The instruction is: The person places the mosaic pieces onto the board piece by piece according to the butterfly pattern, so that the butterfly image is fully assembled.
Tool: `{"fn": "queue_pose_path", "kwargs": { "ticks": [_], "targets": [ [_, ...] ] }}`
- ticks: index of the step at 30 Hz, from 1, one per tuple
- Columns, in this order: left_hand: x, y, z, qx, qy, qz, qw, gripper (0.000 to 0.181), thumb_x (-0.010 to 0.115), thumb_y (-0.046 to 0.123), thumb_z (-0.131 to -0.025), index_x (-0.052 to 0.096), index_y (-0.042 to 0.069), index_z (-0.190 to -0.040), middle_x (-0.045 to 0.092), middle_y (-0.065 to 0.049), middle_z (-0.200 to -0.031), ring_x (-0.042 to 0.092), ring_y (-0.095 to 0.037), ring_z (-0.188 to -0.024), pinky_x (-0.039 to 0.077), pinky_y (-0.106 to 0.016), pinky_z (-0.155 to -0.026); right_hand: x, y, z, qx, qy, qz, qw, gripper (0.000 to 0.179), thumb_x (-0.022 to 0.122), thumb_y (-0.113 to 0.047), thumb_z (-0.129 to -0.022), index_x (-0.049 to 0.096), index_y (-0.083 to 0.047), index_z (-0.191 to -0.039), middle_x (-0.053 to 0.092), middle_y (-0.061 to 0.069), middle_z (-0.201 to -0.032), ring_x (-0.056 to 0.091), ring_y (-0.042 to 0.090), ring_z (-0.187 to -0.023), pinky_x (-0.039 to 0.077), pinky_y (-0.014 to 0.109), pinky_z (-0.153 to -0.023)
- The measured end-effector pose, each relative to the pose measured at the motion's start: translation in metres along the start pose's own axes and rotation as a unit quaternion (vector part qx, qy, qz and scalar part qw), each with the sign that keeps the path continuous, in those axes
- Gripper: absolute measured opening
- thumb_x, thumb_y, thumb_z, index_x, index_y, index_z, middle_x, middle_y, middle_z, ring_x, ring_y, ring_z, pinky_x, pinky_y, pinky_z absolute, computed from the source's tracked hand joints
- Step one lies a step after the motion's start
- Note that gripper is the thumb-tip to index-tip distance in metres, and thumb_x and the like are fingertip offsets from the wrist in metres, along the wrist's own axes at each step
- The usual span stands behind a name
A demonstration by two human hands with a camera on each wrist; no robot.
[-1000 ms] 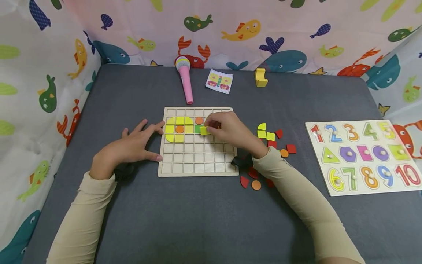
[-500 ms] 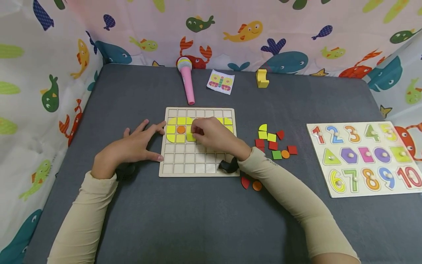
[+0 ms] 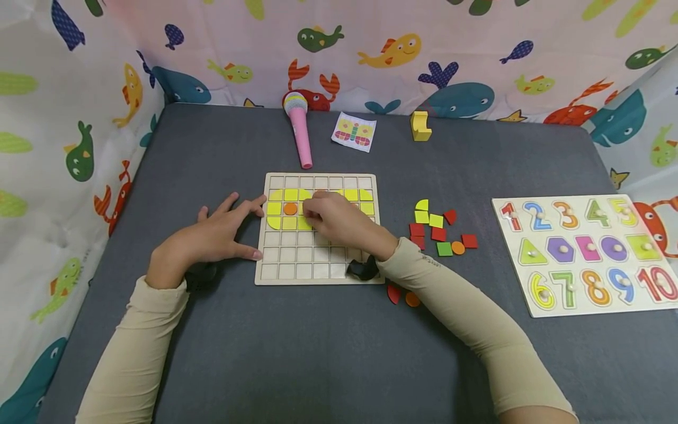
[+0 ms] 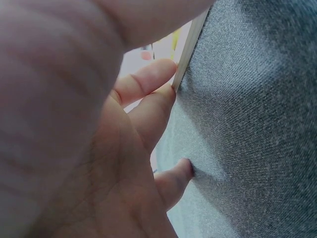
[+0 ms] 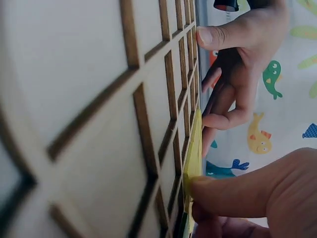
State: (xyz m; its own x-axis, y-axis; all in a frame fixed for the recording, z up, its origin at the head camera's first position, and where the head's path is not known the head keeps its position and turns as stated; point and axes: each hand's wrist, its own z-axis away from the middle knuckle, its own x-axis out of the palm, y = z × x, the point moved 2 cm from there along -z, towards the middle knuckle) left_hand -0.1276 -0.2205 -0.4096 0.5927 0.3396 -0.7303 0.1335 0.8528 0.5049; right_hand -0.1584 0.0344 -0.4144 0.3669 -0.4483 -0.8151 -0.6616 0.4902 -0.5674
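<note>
Tile of flat yellow (image 3: 303, 224) lies third column from the left, fourth row from the far edge, on a pale wooden square grid board (image 3: 289, 255); mostly under fingers, so whether fully seated I cannot tell.

Change: a second ago the right hand (image 3: 341, 218) held a yellow square farther right, over a green piece. Hand has since shifted left, barely moving in the last half second. My reading: placing is nearly finished, which would fill out the near row of the yellow group around a round orange disc (image 3: 290, 209).

Fingers, right: thumb and fingertips drawn together at the tile, apparently pinching it; right wrist view shows thumb against yellow. Left hand (image 3: 212, 235): fingers spread wide, gripping nothing, thumb and a fingertip touching the board's left edge, likely steadying it.

Right of the board, loose: red square pieces (image 3: 438, 234), green square piece (image 3: 444, 249), yellow square piece (image 3: 421, 217). Beyond the far edge: pink toy microphone (image 3: 300, 138), white paper card with coloured butterfly pattern (image 3: 354, 132). Far right: pale number-and-shape puzzle board (image 3: 573, 274).
</note>
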Motion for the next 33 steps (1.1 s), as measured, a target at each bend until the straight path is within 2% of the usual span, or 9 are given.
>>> {"fn": "queue_pose_path", "kwargs": {
  "ticks": [4,9,17,22,25,30,33],
  "targets": [
    [0.000,-0.001,-0.001,0.000,0.001,0.000,1.0000,0.091,0.091,0.045,-0.087,0.039,0.018,-0.156,0.011,-0.014,-0.179,-0.010,-0.049,-0.161,-0.009,-0.087,-0.109,0.001,-0.001,0.002,-0.008,-0.016,-0.015,0.9997,0.015,0.066,0.007,-0.098,0.073,-0.003,-0.090,0.062,0.004,-0.082,0.055,0.019,-0.079,0.047,0.028,-0.075],
    [0.000,0.000,-0.001,-0.003,-0.001,0.002,1.0000,0.097,0.091,0.044,-0.087,0.034,0.017,-0.161,0.013,-0.018,-0.178,-0.011,-0.050,-0.160,-0.009,-0.086,-0.110,-0.005,0.000,0.011,-0.006,-0.020,-0.025,0.9995,0.013,0.067,0.004,-0.098,0.077,-0.003,-0.094,0.067,0.004,-0.085,0.059,0.018,-0.078,0.050,0.028,-0.077],
    [0.000,0.000,-0.001,0.000,-0.003,0.006,1.0000,0.094,0.091,0.045,-0.086,0.038,0.017,-0.158,0.011,-0.016,-0.178,-0.011,-0.049,-0.160,-0.010,-0.086,-0.110,-0.028,0.015,0.038,0.040,0.002,-0.040,0.9984,0.010,0.073,-0.002,-0.099,0.081,-0.002,-0.104,0.076,0.005,-0.098,0.067,0.021,-0.090,0.056,0.036,-0.088],
    [0.000,-0.002,-0.002,-0.003,-0.001,0.006,1.0000,0.101,0.092,0.046,-0.085,0.033,0.016,-0.162,0.016,-0.019,-0.177,-0.010,-0.049,-0.161,-0.009,-0.086,-0.111,-0.041,0.028,0.058,0.062,0.028,-0.053,0.9963,0.011,0.072,0.001,-0.099,0.080,-0.001,-0.107,0.077,0.008,-0.103,0.066,0.021,-0.091,0.056,0.037,-0.084],
    [0.001,-0.003,-0.002,-0.002,-0.001,0.007,1.0000,0.100,0.092,0.046,-0.084,0.035,0.016,-0.161,0.014,-0.018,-0.177,-0.010,-0.049,-0.160,-0.009,-0.086,-0.110,-0.048,0.034,0.070,0.069,0.046,-0.054,0.9951,0.012,0.072,0.002,-0.098,0.080,0.000,-0.107,0.077,0.009,-0.103,0.064,0.021,-0.086,0.054,0.037,-0.078],
    [0.000,-0.001,-0.001,0.004,-0.002,0.012,0.9999,0.102,0.091,0.050,-0.084,0.034,0.017,-0.162,0.014,-0.019,-0.177,-0.011,-0.049,-0.160,-0.009,-0.087,-0.109,-0.062,0.045,0.088,0.084,0.071,-0.029,0.9935,0.012,0.072,0.002,-0.099,0.080,0.001,-0.107,0.075,0.010,-0.100,0.063,0.021,-0.081,0.053,0.038,-0.074],
    [0.000,-0.001,-0.001,0.008,0.003,0.017,0.9998,0.101,0.091,0.053,-0.083,0.036,0.019,-0.160,0.014,-0.017,-0.178,-0.010,-0.048,-0.161,-0.009,-0.086,-0.110,-0.071,0.054,0.099,0.107,0.080,-0.015,0.9910,0.012,0.071,0.001,-0.101,0.080,0.000,-0.109,0.074,0.009,-0.099,0.061,0.021,-0.081,0.052,0.039,-0.073]
  ]
}}
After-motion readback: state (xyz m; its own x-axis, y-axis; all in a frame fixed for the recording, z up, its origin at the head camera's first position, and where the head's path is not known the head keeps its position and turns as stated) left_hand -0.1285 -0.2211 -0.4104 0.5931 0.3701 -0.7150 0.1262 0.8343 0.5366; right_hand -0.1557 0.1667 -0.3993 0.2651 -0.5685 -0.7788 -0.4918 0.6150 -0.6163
